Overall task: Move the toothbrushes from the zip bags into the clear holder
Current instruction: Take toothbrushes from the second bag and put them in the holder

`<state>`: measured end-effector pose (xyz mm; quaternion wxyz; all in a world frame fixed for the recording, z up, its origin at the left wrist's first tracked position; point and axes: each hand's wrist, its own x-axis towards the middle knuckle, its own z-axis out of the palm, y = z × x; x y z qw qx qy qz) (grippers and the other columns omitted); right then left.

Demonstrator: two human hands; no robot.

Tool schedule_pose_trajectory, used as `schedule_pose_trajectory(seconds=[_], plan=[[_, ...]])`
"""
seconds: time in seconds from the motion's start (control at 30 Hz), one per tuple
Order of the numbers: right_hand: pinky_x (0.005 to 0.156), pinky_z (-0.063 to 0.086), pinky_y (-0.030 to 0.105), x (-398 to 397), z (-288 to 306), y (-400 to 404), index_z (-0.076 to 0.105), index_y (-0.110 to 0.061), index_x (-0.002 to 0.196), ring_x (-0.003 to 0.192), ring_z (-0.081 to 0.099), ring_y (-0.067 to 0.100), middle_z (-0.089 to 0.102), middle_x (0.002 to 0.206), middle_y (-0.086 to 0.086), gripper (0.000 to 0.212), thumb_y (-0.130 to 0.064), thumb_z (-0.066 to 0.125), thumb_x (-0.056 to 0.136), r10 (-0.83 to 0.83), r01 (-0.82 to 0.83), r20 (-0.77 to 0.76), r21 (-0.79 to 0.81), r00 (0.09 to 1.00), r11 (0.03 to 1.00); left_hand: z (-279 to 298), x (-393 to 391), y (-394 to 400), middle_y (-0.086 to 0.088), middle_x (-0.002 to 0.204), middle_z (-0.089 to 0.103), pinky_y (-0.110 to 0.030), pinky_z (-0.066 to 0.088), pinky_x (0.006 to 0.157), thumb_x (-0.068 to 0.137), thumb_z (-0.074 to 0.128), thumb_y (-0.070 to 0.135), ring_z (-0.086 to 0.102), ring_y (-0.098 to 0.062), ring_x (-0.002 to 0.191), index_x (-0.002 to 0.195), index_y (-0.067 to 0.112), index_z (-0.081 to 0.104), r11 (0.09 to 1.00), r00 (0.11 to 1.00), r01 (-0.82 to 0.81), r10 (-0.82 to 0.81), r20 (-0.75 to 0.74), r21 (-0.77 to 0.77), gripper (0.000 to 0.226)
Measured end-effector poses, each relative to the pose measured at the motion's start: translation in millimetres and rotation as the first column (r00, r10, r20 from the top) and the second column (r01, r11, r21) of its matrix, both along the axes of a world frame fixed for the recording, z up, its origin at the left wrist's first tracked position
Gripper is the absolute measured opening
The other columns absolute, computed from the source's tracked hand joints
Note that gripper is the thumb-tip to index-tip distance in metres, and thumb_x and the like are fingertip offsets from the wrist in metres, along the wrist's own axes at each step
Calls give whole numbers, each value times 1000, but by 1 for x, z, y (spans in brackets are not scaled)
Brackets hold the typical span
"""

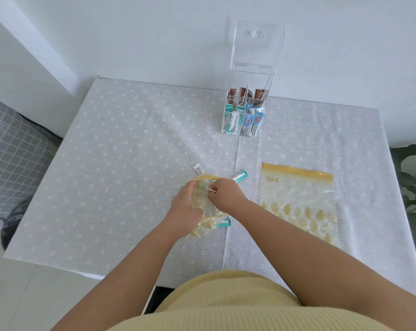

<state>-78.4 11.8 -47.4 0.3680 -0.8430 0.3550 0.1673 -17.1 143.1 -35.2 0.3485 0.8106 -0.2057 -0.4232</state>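
Crinkled plastic zip bag (203, 206) | left hand (186, 211) fingers clamped on it | right hand (225, 195) fingers pinch wrapped toothbrush (240, 176)

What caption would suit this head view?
Both hands, left and right, work wrapped toothbrushes out of a zip bag; the clear holder waits, lid up.

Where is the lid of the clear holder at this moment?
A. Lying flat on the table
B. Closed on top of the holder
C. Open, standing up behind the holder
C: the lid stands upright above the back edge of the clear holder, leaving its top open.
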Motion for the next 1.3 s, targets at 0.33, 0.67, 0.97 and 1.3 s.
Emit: schedule_pose_trajectory(seconds=[0.33, 0.67, 0.97, 1.3], plan=[[66, 53, 26, -14, 5, -5, 68, -18, 109, 75, 64, 17, 69, 91, 2, 27, -12, 60, 84, -168, 161, 206, 48, 964, 986, -3, 8, 1, 12, 142, 36, -25, 43, 76, 77, 46, -2, 54, -33, 107, 142, 46, 32, 999, 999, 37, -37, -6, -23, 82], [59, 38, 6, -23, 5, 0, 76, -16, 98, 62, 52, 3, 66, 85, 3, 26, -6, 61, 80, -198, 200, 427, 40, 882, 979, -2, 11, -3, 9, 148, 28, -13, 41, 60, 78, 44, -5, 49, -23, 117, 129, 51, 45, 997, 998, 66, -66, -1, -34, 76], [59, 38, 7, -34, 28, -32, 78, -10, 94, 59, 50, -1, 59, 73, -8, 21, -1, 64, 80, -84, 70, 459, 47, 884, 996, -3, 13, -2, 8, 151, 26, -27, 43, 95, 78, 44, -5, 29, -14, 133, 130, 48, 47, 997, 993, 80, -77, 88, -24, 74], [48, 35, 19, -31, 30, -39, 77, -19, 87, 47, 40, 7, 59, 57, -5, 10, -17, 67, 85, -235, 68, 420, 374, 877, 925, -10, 7, -12, 19, 157, 8, -43, 16, 109, 87, 56, 57, 8, -14, 134, 112, 48, 61, 980, 895, 186, -197, 401, 66, 26]])
